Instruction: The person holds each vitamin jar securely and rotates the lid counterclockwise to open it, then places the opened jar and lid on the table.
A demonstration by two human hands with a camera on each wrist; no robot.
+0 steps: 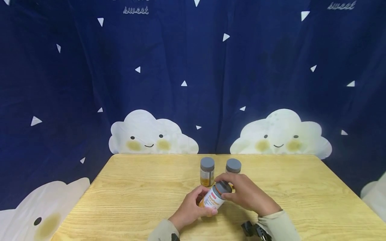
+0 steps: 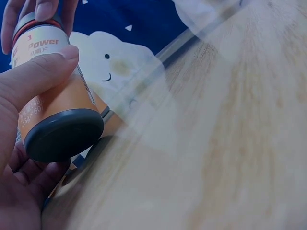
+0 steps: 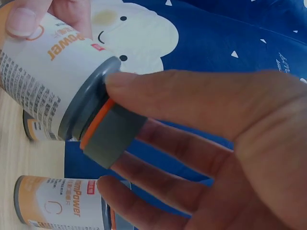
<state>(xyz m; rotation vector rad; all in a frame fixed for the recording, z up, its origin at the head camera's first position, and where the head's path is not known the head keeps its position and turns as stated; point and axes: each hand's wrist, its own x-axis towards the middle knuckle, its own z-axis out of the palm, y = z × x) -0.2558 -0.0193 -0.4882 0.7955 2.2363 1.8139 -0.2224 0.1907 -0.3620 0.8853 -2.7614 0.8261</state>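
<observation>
A supplement bottle [image 1: 211,201] with a white and orange label and a grey cap [image 1: 224,186] is tilted above the table, its top leaning to the right. My left hand [image 1: 190,208] grips the bottle's body, the thumb lying across the label in the left wrist view. Around the cap are the thumb and fingers of my right hand [image 1: 248,193]. In the right wrist view an orange ring shows at the base of the cap [image 3: 115,136], and the right thumb touches the bottle's grey shoulder.
Two similar grey-capped bottles stand upright just behind the hands: one bottle [image 1: 207,173] on the left, the other bottle [image 1: 233,165] partly hidden by the right hand. Under them is a wooden table [image 1: 135,190]. A dark blue curtain [image 1: 205,100] with clouds hangs behind its far edge.
</observation>
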